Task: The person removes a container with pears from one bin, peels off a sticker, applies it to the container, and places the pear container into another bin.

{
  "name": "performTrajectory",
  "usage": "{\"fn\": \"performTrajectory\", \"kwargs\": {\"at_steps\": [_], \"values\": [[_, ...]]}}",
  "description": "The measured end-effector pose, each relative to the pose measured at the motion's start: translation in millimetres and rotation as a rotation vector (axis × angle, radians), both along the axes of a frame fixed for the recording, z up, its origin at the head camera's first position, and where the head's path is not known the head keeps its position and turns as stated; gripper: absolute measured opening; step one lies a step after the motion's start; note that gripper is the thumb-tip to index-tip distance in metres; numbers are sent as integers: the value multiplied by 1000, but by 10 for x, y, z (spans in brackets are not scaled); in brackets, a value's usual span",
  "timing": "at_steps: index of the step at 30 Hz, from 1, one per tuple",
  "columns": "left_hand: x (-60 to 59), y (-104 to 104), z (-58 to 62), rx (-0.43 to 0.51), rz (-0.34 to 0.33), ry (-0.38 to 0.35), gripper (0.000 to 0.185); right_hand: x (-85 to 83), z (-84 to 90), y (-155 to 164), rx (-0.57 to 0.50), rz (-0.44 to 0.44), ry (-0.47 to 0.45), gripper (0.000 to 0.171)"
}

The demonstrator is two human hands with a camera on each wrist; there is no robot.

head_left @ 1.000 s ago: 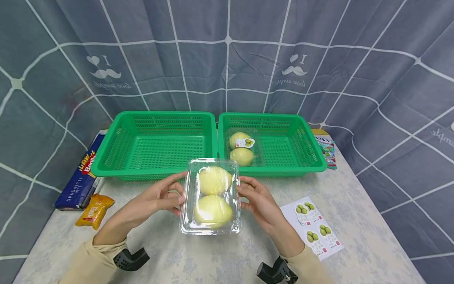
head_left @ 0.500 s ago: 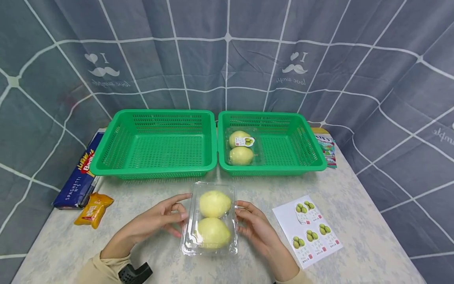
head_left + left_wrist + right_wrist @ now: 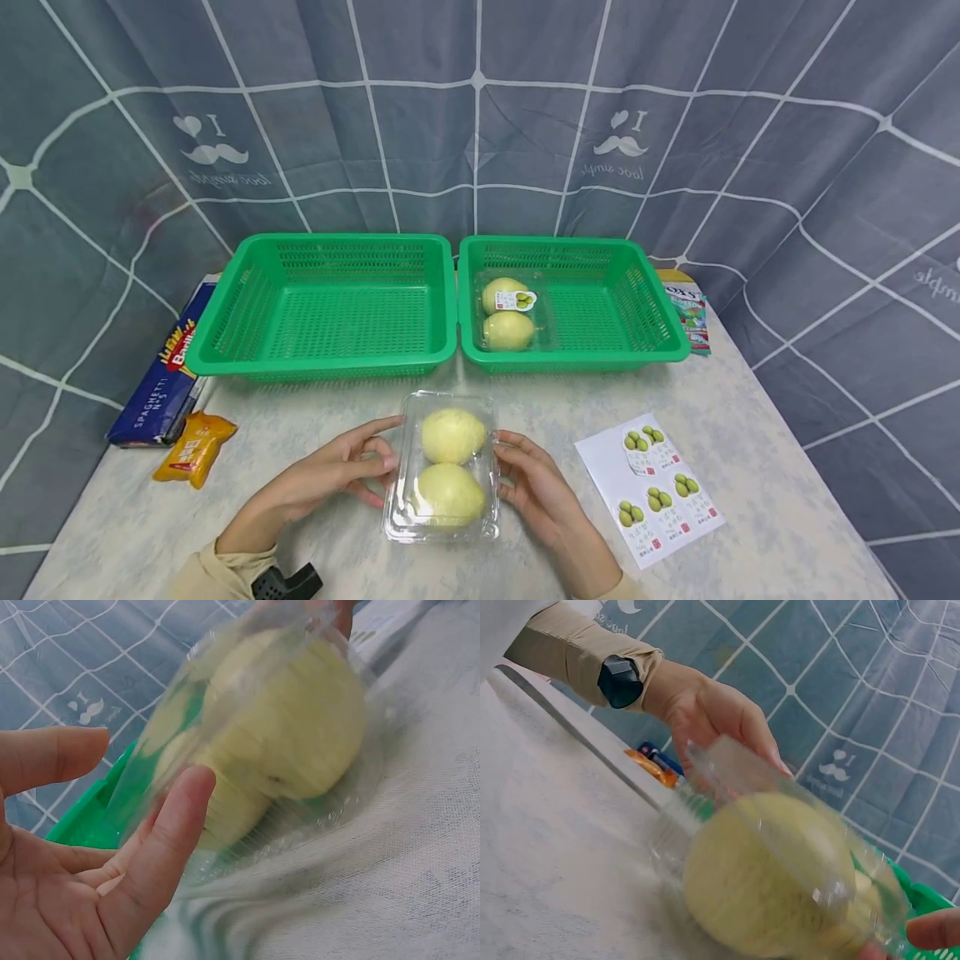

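A clear plastic clamshell box (image 3: 409,492) with two round yellow-green fruits (image 3: 453,436) in it sits low at the front middle of the table. At its left side is my left hand (image 3: 330,471); its fingers (image 3: 187,799) are extended along the wall and the thumb stands apart from the plastic. My right hand (image 3: 536,483) lies at the opposite side, fingertips right at the box edge. In the right wrist view the right thumb (image 3: 934,930) is off the lid, and most of that hand is out of frame.
Two green baskets (image 3: 322,367) stand behind; the right one holds a labelled fruit box (image 3: 543,321). Sticker sheets (image 3: 648,492) lie at right. A blue spaghetti box (image 3: 153,404) and orange packet (image 3: 197,448) lie at left. Colourful packets (image 3: 688,312) stick out beyond the right basket.
The fruit box has come down and toward me, away from the baskets' front edge, with both hands beside it. In the last half second it has shifted only slightly.
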State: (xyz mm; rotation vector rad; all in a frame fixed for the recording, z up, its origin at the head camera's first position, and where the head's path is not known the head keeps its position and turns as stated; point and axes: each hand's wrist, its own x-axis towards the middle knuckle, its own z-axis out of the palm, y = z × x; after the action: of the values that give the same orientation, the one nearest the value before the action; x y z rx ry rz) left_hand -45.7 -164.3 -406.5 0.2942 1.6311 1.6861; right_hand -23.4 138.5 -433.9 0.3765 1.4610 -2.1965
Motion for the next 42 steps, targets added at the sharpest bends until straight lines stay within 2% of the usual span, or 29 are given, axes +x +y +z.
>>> {"fn": "performTrajectory", "kwargs": {"at_steps": [3, 6, 10, 12, 21, 29, 36, 42], "values": [[16, 7, 5, -33, 29, -1, 82, -18, -17, -14, -6, -13, 9, 33], [8, 26, 9, -70, 88, 16, 81, -68, -13, -20, -24, -41, 28, 41], [-13, 63, 17, -113, 171, 53, 78, -151, 3, -19, -60, -66, 45, 41], [-20, 81, 20, -115, 186, 68, 78, -185, 13, -18, -71, -74, 48, 41], [-16, 143, 66, -86, 168, 91, 82, -225, 33, 8, -31, -90, 72, 48], [0, 132, 54, -99, 187, 43, 82, -180, 23, 12, -49, -74, 68, 51], [-24, 124, 65, -76, 176, 49, 82, -179, 46, 25, -52, -86, 59, 51], [-39, 114, 59, -68, 169, 44, 83, -167, 95, 85, -26, -14, 79, 56]]}}
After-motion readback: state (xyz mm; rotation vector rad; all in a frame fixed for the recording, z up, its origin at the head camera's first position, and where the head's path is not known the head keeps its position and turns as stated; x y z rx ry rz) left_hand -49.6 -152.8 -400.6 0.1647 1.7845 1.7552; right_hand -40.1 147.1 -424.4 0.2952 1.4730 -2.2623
